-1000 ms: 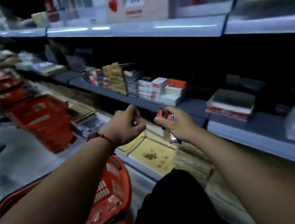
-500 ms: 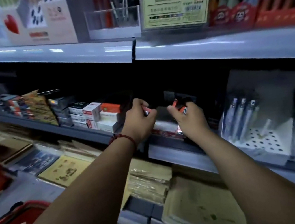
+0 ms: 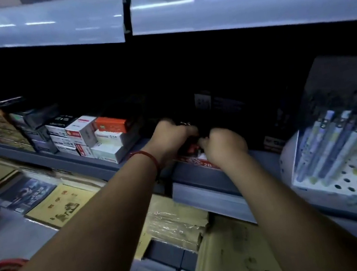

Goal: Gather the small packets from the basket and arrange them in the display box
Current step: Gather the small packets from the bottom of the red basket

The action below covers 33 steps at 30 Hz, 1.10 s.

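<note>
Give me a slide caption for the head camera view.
Left hand and right hand grip small packets at the display box on a shop shelf.

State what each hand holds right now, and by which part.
Cannot be told. A small red packet shows between the curled left hand and right hand, over the display box, but which hand grips it, and where, is hidden.

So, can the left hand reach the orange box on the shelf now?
Probably yes. The orange box lies atop white boxes just left of the left hand, with nothing between them. But its fingers seem curled on packets at the display box, so they must release first.
</note>
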{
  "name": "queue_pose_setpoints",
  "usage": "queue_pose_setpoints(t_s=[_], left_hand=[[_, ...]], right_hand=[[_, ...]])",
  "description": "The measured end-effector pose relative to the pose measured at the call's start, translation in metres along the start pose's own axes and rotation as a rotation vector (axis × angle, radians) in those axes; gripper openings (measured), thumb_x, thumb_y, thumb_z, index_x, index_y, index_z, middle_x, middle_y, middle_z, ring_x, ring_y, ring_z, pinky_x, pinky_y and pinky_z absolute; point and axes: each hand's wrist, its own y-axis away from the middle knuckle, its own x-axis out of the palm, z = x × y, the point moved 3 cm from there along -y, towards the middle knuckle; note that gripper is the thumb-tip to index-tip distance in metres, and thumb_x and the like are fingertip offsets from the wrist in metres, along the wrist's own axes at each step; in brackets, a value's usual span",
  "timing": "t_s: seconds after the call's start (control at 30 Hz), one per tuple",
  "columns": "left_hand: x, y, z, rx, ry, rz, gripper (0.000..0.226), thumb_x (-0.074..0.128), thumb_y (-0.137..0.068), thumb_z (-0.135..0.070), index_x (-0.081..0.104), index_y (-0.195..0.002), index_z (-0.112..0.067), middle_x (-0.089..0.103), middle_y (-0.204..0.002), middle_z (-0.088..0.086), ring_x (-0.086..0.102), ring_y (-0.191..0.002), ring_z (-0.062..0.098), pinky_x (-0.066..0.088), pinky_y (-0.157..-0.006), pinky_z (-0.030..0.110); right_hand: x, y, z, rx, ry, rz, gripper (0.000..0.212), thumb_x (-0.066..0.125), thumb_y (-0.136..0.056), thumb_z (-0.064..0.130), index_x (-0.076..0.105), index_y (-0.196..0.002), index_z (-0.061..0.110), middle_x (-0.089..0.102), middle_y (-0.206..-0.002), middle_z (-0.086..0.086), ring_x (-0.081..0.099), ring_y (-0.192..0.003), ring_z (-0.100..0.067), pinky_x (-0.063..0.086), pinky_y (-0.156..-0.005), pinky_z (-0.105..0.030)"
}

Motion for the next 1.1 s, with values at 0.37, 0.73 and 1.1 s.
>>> queue_pose_setpoints(t_s=[0.37, 0.73, 1.1], left_hand=[[-0.025, 0.013, -0.01, 0.109, -0.101, 0.14, 0.038, 0.053, -0.082, 0.009, 0.069, -0.11, -0.012, 0.068, -0.088, 0.016, 0.064, -0.085, 0.031, 0.053, -0.073, 0.038], [-0.008, 0.032, -0.006, 0.608, -1.01, 0.221, 0.035, 0.051, -0.086, 0.001, 0.076, -0.111, -0.002, 0.072, -0.113, 0.018, 0.065, -0.109, 0.033, 0.045, -0.096, 0.029], [-0.037, 0.052, -0.004, 0.579, -0.96, 0.045, 0.039, 0.057, -0.098, -0.009, 0.057, -0.137, -0.01, 0.06, -0.133, 0.011, 0.059, -0.121, 0.029, 0.046, -0.101, 0.032]], right_hand=[[-0.006, 0.02, -0.012, -0.101, -0.254, 0.026, 0.028, 0.08, -0.085, 0.033, 0.065, -0.104, 0.019, 0.065, -0.086, 0.003, 0.063, -0.085, -0.022, 0.049, -0.073, -0.031], [-0.009, 0.036, -0.017, -0.164, -0.144, 0.046, 0.035, 0.074, -0.086, 0.033, 0.06, -0.114, 0.018, 0.068, -0.109, -0.004, 0.064, -0.097, -0.025, 0.052, -0.081, -0.035], [-0.024, 0.053, -0.007, -0.189, -0.216, -0.06, 0.037, 0.064, -0.09, 0.018, 0.063, -0.127, 0.018, 0.066, -0.114, -0.007, 0.065, -0.1, -0.027, 0.05, -0.079, -0.029]])
